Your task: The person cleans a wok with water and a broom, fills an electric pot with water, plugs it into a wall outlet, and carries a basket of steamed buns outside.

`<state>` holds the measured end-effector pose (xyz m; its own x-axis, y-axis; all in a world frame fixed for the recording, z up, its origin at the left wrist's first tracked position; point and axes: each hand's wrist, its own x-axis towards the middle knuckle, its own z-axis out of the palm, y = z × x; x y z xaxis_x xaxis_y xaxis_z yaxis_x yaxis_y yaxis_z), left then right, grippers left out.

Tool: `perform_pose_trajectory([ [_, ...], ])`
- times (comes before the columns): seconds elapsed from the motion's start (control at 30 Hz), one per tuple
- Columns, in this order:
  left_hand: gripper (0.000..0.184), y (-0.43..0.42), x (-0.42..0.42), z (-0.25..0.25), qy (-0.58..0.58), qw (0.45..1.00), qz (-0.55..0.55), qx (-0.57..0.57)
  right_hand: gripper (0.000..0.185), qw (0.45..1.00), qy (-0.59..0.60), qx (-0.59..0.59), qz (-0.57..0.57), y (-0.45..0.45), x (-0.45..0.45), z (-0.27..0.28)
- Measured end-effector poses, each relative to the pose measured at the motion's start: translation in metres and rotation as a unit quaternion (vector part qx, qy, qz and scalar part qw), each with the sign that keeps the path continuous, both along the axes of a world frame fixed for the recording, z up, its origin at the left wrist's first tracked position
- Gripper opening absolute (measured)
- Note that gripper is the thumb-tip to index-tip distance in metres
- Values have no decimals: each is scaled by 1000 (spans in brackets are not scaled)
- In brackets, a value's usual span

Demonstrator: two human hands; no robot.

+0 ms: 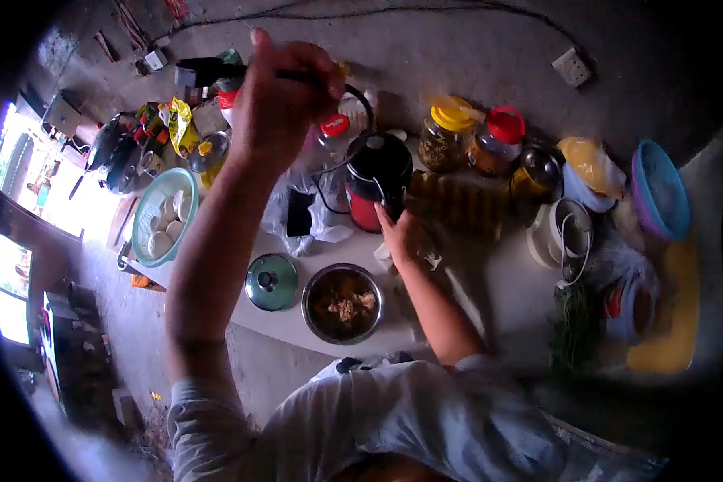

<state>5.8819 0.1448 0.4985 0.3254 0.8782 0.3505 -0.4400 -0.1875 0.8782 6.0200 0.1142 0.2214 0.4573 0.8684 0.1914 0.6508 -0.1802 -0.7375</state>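
Observation:
My left hand (285, 96) is raised high over the far side of the table, its fingers closed on a black power cord (364, 98). A dark end of the cord sticks out to the left of the hand, and the rest curves down behind an electric kettle. This electric kettle (364, 205), red with a black top, stands upright on the table (490, 297). At its near side, my right hand (402, 237) grips the black handle; some fingers are hidden. Closer to me are a steel bowl (307, 317) with food in it and a glass lid (271, 297) with a dark knob.
A phone-like black slab (300, 213) lies on plastic bags left of the kettle. Jars with yellow (451, 119) and red (505, 125) lids stand behind. A green basin (142, 229) holds bowls at left. White appliance (545, 233), greens (574, 325) and a yellow board (675, 313) occupy the right.

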Motion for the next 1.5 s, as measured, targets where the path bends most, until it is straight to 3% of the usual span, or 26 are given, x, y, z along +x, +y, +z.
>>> perform_pose_trajectory([
  [0.1,57,10,0,0,17,1000,15,21,54,993,70,82,-39,40,-15,-25],
  [0.17,58,14,-6,-2,84,995,-22,55,54,994,45,72,-63,66,-19,-34],
  [0.23,66,19,-5,-8,57,998,-14,33,55,994,22,61,-91,88,-21,-34],
  [0.43,58,21,-20,-30,80,996,-10,-23,58,982,48,93,-157,152,-4,-34],
  [0.47,56,21,-21,-35,80,996,-16,-34,61,988,32,-33,-148,159,7,-29],
  [0.5,55,20,-21,-40,80,996,-21,-45,61,987,32,-32,-152,158,21,-26],
  [0.57,52,18,-20,-43,130,991,-3,-18,66,989,92,91,69,153,56,-25],
  [0.6,50,17,-18,-41,214,974,61,38,68,982,63,140,112,161,71,-54],
  [0.63,48,15,-12,-41,292,944,124,93,63,962,113,194,156,132,89,-55],
  [0.7,43,26,0,-40,281,945,138,89,52,895,363,69,251,119,129,-111],
  [0.77,31,48,12,-45,275,948,121,106,48,947,243,-10,212,67,158,-72],
  [0.83,24,86,31,-65,273,940,121,164,39,948,281,5,150,33,184,-74],
  [0.9,19,117,54,-73,262,931,123,220,36,943,306,-68,114,-32,184,20],
  [0.97,17,136,78,-77,379,880,154,241,33,960,233,-5,154,-87,222,18],
  [1.0,25,138,93,-76,449,835,184,261,34,980,76,-96,160,-117,251,14],
  [1.03,25,151,105,-91,447,838,175,259,35,988,-27,-102,109,-151,264,17],
  [1.07,26,171,117,-118,511,750,204,366,36,984,-123,-115,51,-184,276,20],
  [1.13,27,174,138,-134,544,470,192,668,38,982,-167,-42,-72,-238,291,42],
  [1.17,27,164,151,-147,536,475,184,673,38,976,-209,-32,-61,-261,308,51],
  [1.23,35,140,177,-178,640,605,94,464,38,956,-291,-16,-38,-309,351,62],
  [1.3,35,120,192,-209,665,584,-32,464,38,942,-332,-23,-33,-355,400,44],
  [1.33,30,107,197,-217,680,547,-75,483,40,945,-324,-33,-37,-364,414,42],
  [1.4,23,99,196,-270,665,556,-104,488,42,962,-244,-95,-76,-338,411,52],
  [1.47,21,98,186,-324,634,603,-101,473,45,966,-121,-183,-138,-290,393,71],
  [1.5,23,90,184,-327,624,598,-103,492,47,962,-106,-214,-132,-271,384,73],
])
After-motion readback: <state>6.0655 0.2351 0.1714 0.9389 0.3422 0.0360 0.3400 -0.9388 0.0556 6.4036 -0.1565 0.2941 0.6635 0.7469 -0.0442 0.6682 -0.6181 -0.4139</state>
